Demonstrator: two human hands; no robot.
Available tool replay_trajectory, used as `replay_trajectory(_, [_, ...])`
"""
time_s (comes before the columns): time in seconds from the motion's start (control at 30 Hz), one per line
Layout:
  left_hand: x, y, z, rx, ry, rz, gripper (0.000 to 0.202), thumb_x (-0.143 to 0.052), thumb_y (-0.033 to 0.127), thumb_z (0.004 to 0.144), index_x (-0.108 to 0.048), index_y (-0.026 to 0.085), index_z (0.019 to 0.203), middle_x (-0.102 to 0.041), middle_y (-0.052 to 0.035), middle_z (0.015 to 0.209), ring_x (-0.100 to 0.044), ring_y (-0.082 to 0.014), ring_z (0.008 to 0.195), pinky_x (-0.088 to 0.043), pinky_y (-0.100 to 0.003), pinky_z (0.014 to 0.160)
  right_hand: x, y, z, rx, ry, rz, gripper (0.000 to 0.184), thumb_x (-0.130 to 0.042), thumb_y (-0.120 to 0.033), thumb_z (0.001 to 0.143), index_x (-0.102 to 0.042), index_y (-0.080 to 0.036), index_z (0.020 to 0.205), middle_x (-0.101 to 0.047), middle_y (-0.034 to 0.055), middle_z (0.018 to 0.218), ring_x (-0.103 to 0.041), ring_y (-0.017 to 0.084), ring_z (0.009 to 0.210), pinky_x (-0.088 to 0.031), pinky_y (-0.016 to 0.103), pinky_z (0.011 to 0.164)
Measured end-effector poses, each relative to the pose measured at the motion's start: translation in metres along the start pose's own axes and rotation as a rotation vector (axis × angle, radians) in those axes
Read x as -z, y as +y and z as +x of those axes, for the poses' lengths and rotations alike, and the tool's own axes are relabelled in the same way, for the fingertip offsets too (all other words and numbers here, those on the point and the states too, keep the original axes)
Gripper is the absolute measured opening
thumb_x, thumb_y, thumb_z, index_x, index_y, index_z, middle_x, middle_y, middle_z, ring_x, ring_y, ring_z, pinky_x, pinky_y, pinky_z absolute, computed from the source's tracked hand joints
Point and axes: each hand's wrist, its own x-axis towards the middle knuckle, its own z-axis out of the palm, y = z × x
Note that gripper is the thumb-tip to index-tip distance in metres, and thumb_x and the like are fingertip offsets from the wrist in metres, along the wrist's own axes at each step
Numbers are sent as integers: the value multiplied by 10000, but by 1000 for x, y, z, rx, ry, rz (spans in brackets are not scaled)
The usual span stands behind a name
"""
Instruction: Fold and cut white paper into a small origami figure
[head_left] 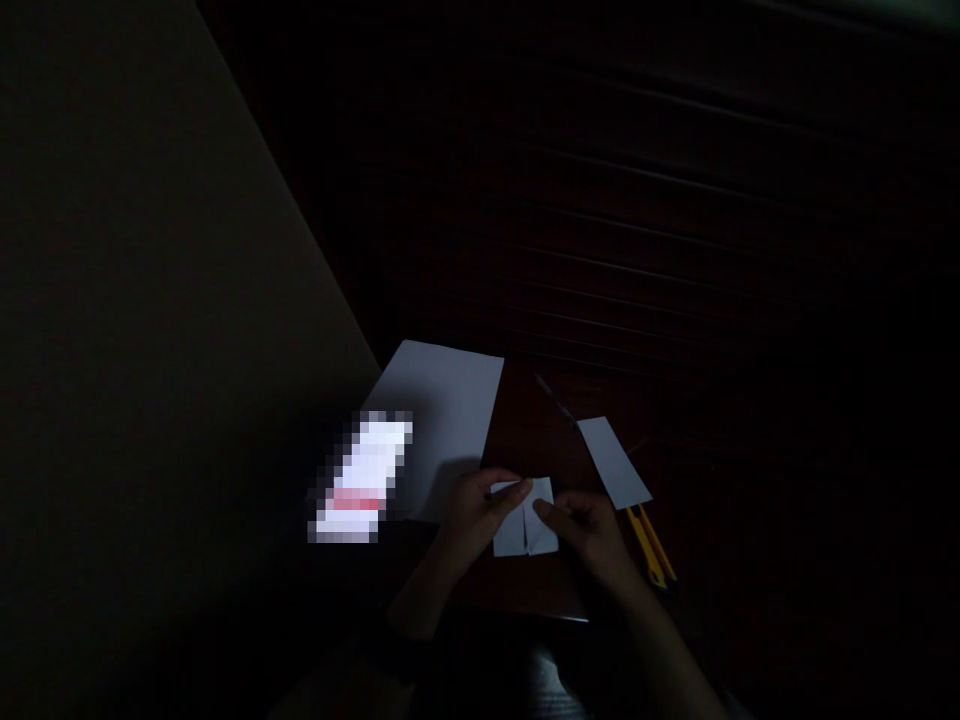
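A small folded white paper [511, 537] is between my two hands, with a slit or seam running down its middle. My left hand [480, 508] has its thumb on the top part of the paper and its fingers behind the upper left edge. My right hand [589, 525] pinches the right edge, thumb in front. To the right lies a narrow white paper strip [615, 462]. A yellow-handled tool [651, 550], perhaps a cutter, sticks out from below that strip.
A large white sheet [446, 400] lies to the left on the dark table [525, 430]. A bright, pixelated phone-like screen [364, 480] is over its lower left part. A thin, pen-like object [556, 398] lies behind the strip. A pale wall rises at left, dark slatted wood behind.
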Motion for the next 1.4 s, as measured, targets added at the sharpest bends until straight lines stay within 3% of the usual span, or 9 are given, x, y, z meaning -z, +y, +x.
replay_trajectory(0.3, [-3,3,-1,-70,10,-67,246,-609,341,749,-682,188,926,-696,-45,945,-627,-208,883,-481,-276,783,-2,4,3,31,-8,-50,332,-546,-409,793,-444,-167,591,-364,-47,561,-330,85,518,-269,199,464])
replay_trajectory(0.73, [-2,1,-1,-10,26,-55,222,-647,352,710,-705,188,849,-716,-41,839,-649,-206,790,-494,-248,677,0,3,1,28,-48,-57,323,-546,-388,800,-456,-161,587,-359,-51,551,-316,80,505,-251,197,451])
replay_trajectory(0.93, [-3,1,-6,-23,-13,-36,207,-653,350,707,-714,179,806,-719,-44,806,-653,-197,765,-491,-243,682,6,-4,1,85,-62,-45,227,-553,-360,803,-539,-158,701,-473,-28,639,-425,105,597,-333,200,529])
replay_trajectory(1.2, [-5,-2,-6,-4,-61,-67,212,-648,347,707,-715,172,805,-719,-56,814,-652,-208,771,-488,-253,676,6,4,2,93,43,-141,265,-533,-355,814,-540,-158,637,-439,-37,569,-394,102,555,-313,200,498])
replay_trajectory(1.4, [-4,0,-7,46,-97,-111,217,-667,343,682,-718,163,790,-719,-67,809,-650,-223,777,-486,-272,689,5,5,0,7,0,46,238,-558,-345,794,-610,-142,682,-507,-13,605,-443,118,579,-344,218,527])
